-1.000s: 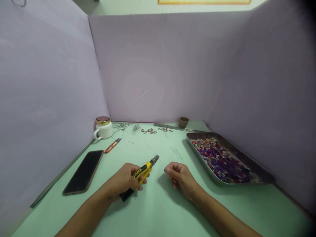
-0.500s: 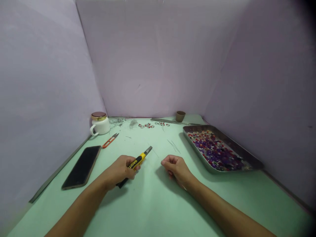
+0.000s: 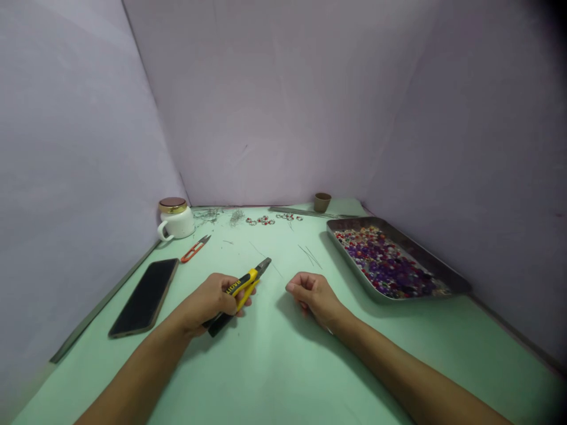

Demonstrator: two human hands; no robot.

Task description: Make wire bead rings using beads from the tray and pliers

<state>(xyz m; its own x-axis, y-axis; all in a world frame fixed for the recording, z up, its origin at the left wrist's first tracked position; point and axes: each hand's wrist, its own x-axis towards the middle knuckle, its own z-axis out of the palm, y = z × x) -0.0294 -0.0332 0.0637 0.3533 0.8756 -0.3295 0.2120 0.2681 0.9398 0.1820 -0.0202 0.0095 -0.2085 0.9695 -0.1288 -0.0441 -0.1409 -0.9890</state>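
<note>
Head | left grip (image 3: 216, 302) holds pliers (image 3: 244, 283) | right grip (image 3: 315, 297) curled near wires (image 3: 313, 257)

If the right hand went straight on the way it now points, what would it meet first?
Most likely the yellow-and-black pliers held in the left hand, near their metal nose. A thin wire also shows in the gap; its height, and whether the right hand pinches it, is unclear.

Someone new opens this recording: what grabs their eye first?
Probably the yellow-and-black pliers gripped in the left hand, near the middle of the table. Next, the purple, red and pale beads in the metal tray on the right. Then the white mug at the back left.
</note>
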